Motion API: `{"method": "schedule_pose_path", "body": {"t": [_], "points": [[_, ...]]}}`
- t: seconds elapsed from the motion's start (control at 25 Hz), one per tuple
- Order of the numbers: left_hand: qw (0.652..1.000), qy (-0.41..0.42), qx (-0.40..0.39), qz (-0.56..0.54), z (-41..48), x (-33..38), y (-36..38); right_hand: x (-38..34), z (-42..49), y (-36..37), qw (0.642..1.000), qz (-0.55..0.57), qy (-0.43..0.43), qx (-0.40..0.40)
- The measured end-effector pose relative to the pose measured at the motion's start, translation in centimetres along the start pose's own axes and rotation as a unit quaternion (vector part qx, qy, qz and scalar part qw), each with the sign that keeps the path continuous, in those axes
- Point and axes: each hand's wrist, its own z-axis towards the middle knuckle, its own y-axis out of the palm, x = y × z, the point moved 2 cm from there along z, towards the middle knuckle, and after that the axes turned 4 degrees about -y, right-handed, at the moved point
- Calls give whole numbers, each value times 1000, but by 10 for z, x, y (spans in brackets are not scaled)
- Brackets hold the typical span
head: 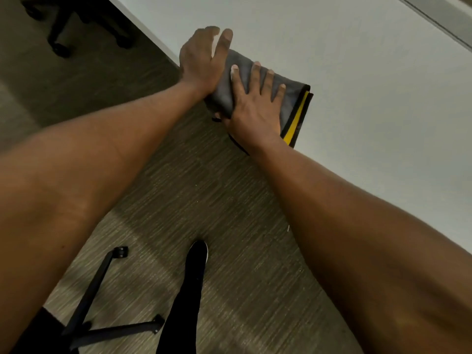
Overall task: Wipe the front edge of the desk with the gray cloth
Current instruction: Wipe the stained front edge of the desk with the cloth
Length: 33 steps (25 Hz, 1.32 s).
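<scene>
Wiping step in hand, by the look of it: folded gray microfibre cloth with black binding and a yellow stripe [293, 108] draped over the front edge of the pale gray laminate desk [357, 72], partly on the top, partly hanging over the lip. Right hand [255, 108] flat on the cloth, fingers spread, thumb seemingly tucked under the edge, though blurred. Left hand [201, 60] just beside it at the cloth's far end, fingers extended and close together, heel on the cloth. Next, probably: steady downward pressure and a slide along the front edge, cloth kept wrapped over the lip. Below, brown striped carpet [204, 190] and a black swivel-chair base with casters [102, 302]. No brand, label or writing legible anywhere.
</scene>
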Motion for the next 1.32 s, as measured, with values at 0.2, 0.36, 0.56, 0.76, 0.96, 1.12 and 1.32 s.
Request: {"method": "schedule_pose_path", "body": {"t": [0.2,0.36,0.56,0.76,0.96,1.12,1.32], "points": [[992,18,-70,106,-79,56,43,73,-107,-1,1000,-9,-5,19],[978,98,-118,143,-146,120,84,138,-199,-2,999,-30,3,25],[968,122,-147,161,-200,172,111,216,-307,-3,999,-37,13,12],[959,175,-180,131,-253,229,140,256,-374,3,997,-43,56,44],[946,222,-168,166,-290,251,162,250,-399,9,983,87,117,111],[946,217,-158,179,-286,248,168,215,-415,17,861,381,263,213],[946,227,-150,176,-287,248,170,188,-407,21,638,562,409,332]]}}
